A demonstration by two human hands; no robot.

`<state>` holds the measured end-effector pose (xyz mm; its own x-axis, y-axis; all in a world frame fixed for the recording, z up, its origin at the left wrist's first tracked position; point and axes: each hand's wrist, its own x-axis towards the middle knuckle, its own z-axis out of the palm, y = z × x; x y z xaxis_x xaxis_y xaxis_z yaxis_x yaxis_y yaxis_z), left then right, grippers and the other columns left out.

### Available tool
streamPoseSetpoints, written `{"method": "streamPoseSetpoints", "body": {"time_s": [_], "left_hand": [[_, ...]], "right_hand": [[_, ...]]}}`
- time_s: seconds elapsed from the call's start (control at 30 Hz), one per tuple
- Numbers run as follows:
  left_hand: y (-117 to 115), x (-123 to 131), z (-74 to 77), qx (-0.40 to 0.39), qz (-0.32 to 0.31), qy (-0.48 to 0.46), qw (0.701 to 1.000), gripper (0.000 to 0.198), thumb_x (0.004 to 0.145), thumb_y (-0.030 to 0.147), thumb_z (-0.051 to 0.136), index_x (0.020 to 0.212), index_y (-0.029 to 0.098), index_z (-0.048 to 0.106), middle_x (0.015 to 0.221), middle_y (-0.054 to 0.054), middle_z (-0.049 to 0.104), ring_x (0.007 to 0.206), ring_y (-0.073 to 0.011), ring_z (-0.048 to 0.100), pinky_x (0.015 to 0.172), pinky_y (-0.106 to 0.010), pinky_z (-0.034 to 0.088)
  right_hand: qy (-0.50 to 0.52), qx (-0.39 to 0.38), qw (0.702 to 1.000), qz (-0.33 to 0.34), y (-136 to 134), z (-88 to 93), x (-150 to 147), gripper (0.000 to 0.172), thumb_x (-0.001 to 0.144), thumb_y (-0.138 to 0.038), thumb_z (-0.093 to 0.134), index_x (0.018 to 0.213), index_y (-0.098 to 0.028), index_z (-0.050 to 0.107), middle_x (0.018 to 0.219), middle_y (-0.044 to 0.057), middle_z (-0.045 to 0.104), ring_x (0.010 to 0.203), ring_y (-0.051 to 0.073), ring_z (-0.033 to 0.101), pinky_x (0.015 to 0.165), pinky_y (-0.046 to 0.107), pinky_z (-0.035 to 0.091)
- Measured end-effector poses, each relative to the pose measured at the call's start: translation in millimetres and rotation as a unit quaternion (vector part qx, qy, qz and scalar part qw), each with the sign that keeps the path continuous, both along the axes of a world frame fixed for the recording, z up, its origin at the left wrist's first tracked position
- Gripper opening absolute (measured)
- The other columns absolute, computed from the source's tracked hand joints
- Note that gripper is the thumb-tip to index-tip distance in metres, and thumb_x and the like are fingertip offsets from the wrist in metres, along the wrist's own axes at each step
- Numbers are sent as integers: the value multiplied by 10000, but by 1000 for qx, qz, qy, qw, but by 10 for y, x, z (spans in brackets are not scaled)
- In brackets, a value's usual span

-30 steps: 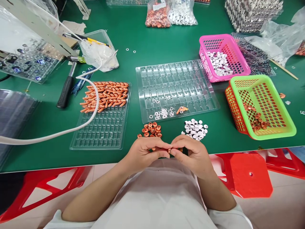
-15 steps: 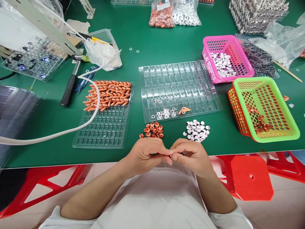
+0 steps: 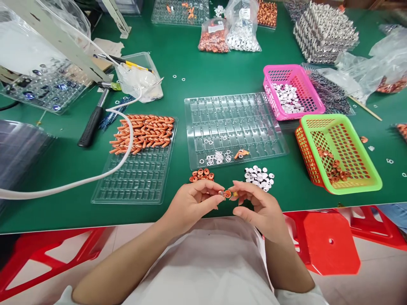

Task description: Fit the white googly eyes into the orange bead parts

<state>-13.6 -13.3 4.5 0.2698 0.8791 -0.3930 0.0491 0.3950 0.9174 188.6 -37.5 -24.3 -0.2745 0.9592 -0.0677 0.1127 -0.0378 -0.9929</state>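
Note:
Between finger and thumb, my left hand pinches a small orange part with a round cup shape. My right hand is at its right side, fingers curved and thumb apart, fingertips near a yellowish end of the part; whether they touch it is unclear. Just beyond my left hand lies a pile of orange cups. White and black discs are heaped beyond my right hand. A clear tray holds small white rings and one orange piece.
Orange tubes fill the back of a clear tray at left, crossed by a white cable. A hammer lies farther left. Right are a pink basket and a green basket. Bags stand at the back.
My hands have moved slightly up, and my right thumb and fingers have spread apart. The orange part shows more between them. The camera view has shifted, showing more of the table's far side.

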Motion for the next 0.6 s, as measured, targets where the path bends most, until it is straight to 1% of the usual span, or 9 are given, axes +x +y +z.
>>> {"method": "streamPoseSetpoints", "body": {"time_s": [0.07, 0.17, 0.27, 0.37, 0.47, 0.6], "left_hand": [[13, 37, 12, -11, 22, -1, 1000, 128, 737, 249, 720, 833, 165, 707, 774, -26, 722, 600, -127, 643, 580, -240, 568], [9, 92, -8, -5, 41, 6, 999, 90, 735, 230, 698, 791, 160, 700, 744, -23, 719, 574, -119, 629, 556, -227, 552], [-28, 121, -66, 20, 51, 34, 998, 83, 755, 229, 677, 785, 156, 704, 752, -40, 731, 610, -136, 649, 561, -227, 537], [-78, 122, -128, 67, 61, 77, 993, 86, 771, 217, 659, 805, 159, 712, 784, -61, 743, 697, -176, 686, 624, -255, 551], [-110, 117, -162, 120, 68, 109, 984, 80, 774, 193, 641, 805, 164, 709, 784, -62, 740, 716, -188, 696, 665, -272, 557], [-119, 117, -164, 136, 64, 123, 981, 93, 793, 187, 617, 820, 157, 700, 785, -68, 735, 698, -186, 696, 655, -277, 558]], "right_hand": [[-33, 21, 999, -28, -36, -40, -3, 448, 811, -294, 727, 1238, -301, 589, 1048, 57, 672, 896, 193, 631, 773, 354, 533], [-50, 38, 996, -56, -82, -69, -53, 293, 840, -272, 688, 1128, -286, 634, 943, 37, 656, 803, 171, 609, 737, 331, 525], [-36, 40, 996, -73, -117, -62, -106, 171, 876, -247, 636, 1044, -273, 647, 915, 32, 658, 781, 163, 605, 721, 314, 517], [-26, 32, 995, -90, -144, -56, -139, 164, 891, -226, 611, 1044, -276, 646, 925, 34, 657, 819, 168, 612, 724, 309, 515], [-15, 26, 994, -106, -161, -62, -156, 166, 905, -221, 587, 1046, -278, 653, 923, 38, 643, 800, 167, 612, 681, 301, 520], [2, 32, 994, -108, -175, -58, -169, 171, 923, -195, 554, 1020, -284, 663, 914, 35, 636, 795, 161, 615, 673, 297, 521]]}}
